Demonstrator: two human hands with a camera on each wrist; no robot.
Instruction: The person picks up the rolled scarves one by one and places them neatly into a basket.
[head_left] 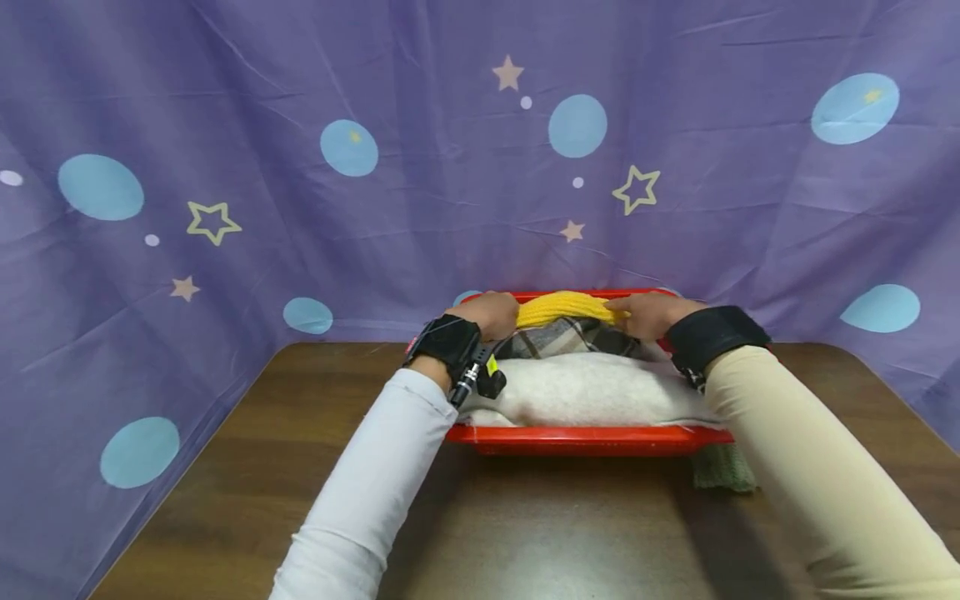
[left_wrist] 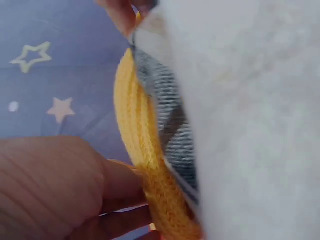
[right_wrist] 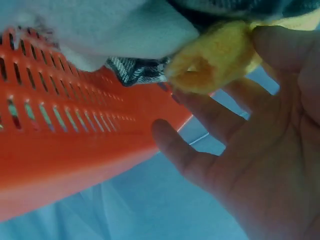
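A folded yellow knitted cloth lies along the back of a red slotted basket. My left hand grips its left end, with thumb and fingers around the ribbed knit in the left wrist view. At the other end my right hand pinches the rolled knit between thumb and fingers, some fingers spread below it. In front of the yellow knit sits a grey-and-brown plaid cloth. A thick white fleecy cloth bulges at the basket's front.
The basket stands on a brown wooden table, near its back edge. A purple curtain with stars and blue dots hangs right behind. Some green knitted fabric shows below the basket's front right corner.
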